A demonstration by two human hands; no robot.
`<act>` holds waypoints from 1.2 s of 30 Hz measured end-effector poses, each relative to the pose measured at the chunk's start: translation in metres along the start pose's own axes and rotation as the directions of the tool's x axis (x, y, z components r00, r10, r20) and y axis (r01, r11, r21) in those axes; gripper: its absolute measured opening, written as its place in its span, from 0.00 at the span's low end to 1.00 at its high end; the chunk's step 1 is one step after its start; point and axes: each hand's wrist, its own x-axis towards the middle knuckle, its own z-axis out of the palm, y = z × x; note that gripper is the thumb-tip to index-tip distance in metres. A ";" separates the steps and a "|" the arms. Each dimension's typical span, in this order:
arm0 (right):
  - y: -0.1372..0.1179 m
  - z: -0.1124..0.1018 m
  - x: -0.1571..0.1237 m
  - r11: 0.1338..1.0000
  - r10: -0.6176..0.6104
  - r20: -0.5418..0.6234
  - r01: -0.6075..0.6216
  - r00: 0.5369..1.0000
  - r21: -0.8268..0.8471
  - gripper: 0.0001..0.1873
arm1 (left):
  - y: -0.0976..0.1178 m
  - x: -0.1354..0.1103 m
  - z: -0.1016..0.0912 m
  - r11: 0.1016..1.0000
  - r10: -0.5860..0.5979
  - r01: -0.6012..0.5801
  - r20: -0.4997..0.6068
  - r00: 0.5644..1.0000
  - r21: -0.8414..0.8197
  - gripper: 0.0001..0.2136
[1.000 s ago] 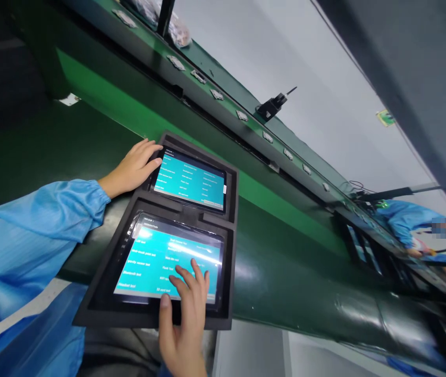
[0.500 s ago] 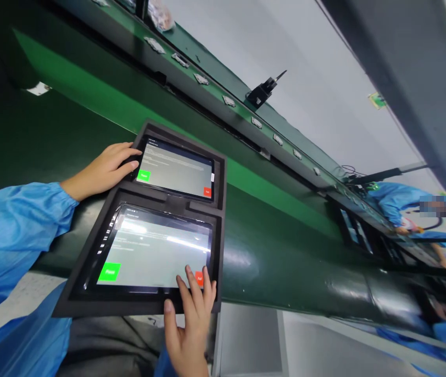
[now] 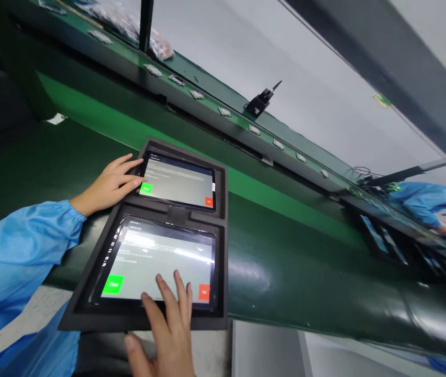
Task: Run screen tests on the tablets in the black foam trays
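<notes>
Two lit tablets lie side by side in a dark foam tray (image 3: 223,251), each in its own recess. Both the far tablet (image 3: 179,180) and the near tablet (image 3: 160,262) show text with a green button at the left and a red one at the right. My left hand (image 3: 107,186), in a blue sleeve, is open at the left edge of the far tablet, thumb and fingertips over its rim. Spread fingers of my right hand (image 3: 168,319) reach over the lower part of the near tablet; whether they touch the glass I cannot tell.
The tray sits on a green conveyor belt (image 3: 286,277). Behind it, a raised green ledge carries several small flat parts (image 3: 225,112), a black adapter (image 3: 260,102) and plastic bags (image 3: 129,23). Further right, a co-worker's blue sleeve (image 3: 423,204) shows near more dark trays (image 3: 383,241).
My right hand has moved left across the near tablet, away from the red button. My left hand remains at the far tablet. The whole view has shifted slightly.
</notes>
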 end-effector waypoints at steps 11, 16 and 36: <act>-0.019 0.003 0.046 0.991 -0.126 0.246 0.135 0.961 -0.020 0.30 | 0.009 0.002 -0.007 0.996 0.077 -0.077 0.000 0.997 -0.040 0.19; -0.005 0.008 0.023 0.991 -0.091 -0.035 0.094 0.995 0.091 0.40 | 0.007 0.005 -0.006 0.994 0.088 -0.084 0.060 0.994 -0.070 0.19; 0.081 -0.011 -0.045 0.980 -0.146 -0.358 0.085 0.922 -0.181 0.21 | 0.061 -0.197 0.006 0.965 -0.263 0.264 0.036 0.964 0.003 0.34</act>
